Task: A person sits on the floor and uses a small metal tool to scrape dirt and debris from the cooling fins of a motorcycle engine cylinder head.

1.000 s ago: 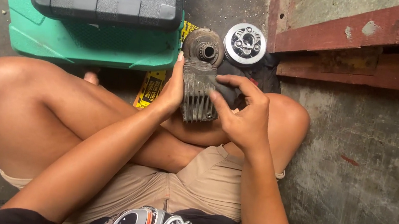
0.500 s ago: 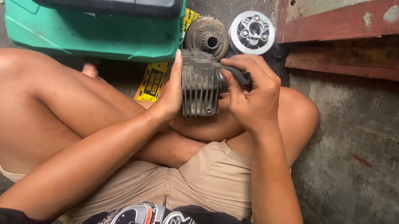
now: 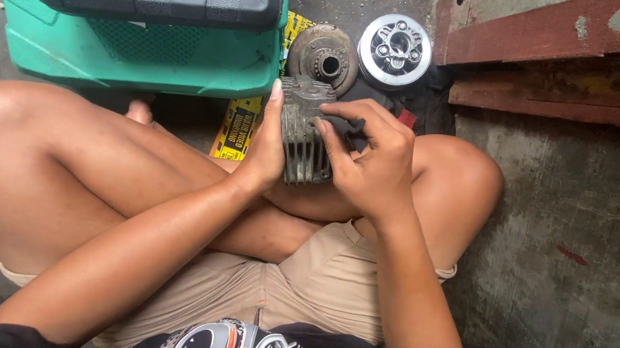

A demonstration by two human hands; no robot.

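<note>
Over the crossed legs, both hands grip a grimy finned engine part: left hand braces its side, right hand fingers its face. Rusty disc and shiny clutch hub already sit loose on the floor, so teardown looks partway done.

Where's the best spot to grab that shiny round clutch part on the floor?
Probably by the outer rim of the shiny disc, coming straight down from above: it lies flat and face up, apart from the rusty disc, and its centre is recessed with ribs.
</note>
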